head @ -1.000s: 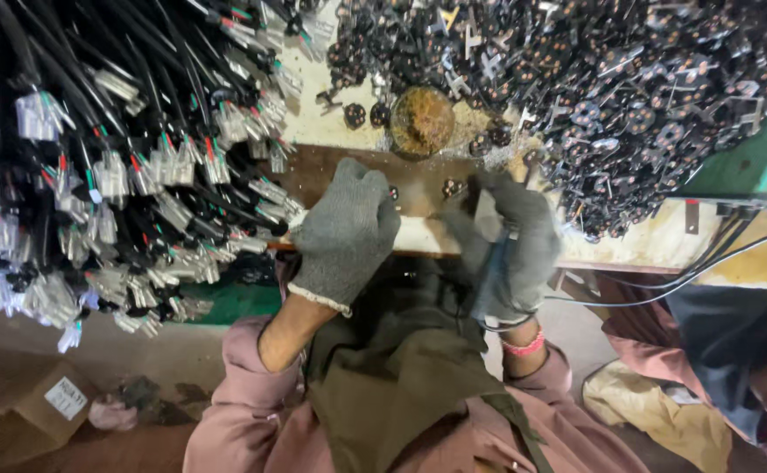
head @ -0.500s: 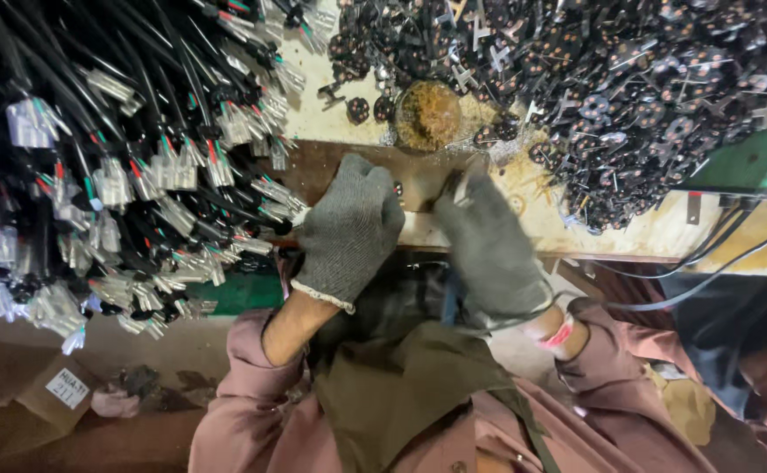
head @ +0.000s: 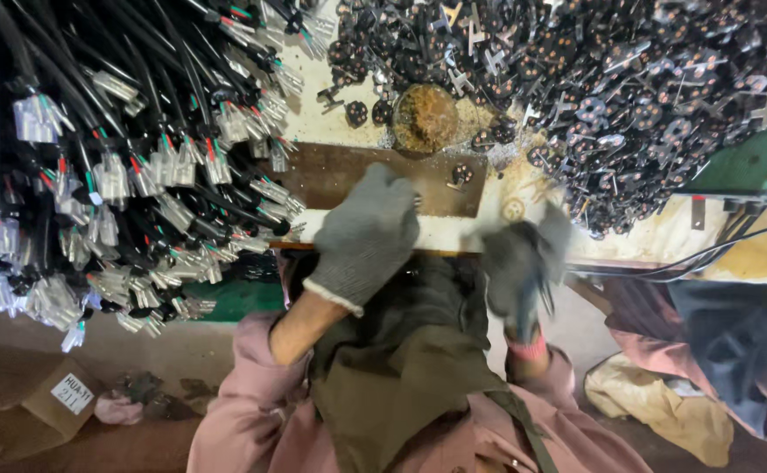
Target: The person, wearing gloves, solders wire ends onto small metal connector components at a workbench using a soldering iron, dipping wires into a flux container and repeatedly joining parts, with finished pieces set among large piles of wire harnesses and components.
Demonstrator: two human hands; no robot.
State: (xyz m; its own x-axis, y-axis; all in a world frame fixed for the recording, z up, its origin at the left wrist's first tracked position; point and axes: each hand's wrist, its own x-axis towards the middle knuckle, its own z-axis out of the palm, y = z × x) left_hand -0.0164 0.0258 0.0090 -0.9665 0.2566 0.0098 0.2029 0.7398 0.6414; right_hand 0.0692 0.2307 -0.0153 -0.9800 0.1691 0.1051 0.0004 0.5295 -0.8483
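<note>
The left hand (head: 368,236), in a grey knit glove, lies fingers together and flat, palm down on the near edge of a brown metal plate (head: 348,175). The right hand (head: 524,263) (gloved too, blurred) hangs over the bench edge; whether its fingers hold anything I cannot tell. Beyond the plate sits a round rusty cup (head: 425,118) of brownish grit. A heap of small black plug parts (head: 629,88) spreads to the right — bundled black cables (head: 121,149) with stripped coloured ends crowd the left.

Brown cardboard box (head: 29,412) on floor, lower left, below the bench; small white rectangular label (head: 77,393) stuck on its corner.
</note>
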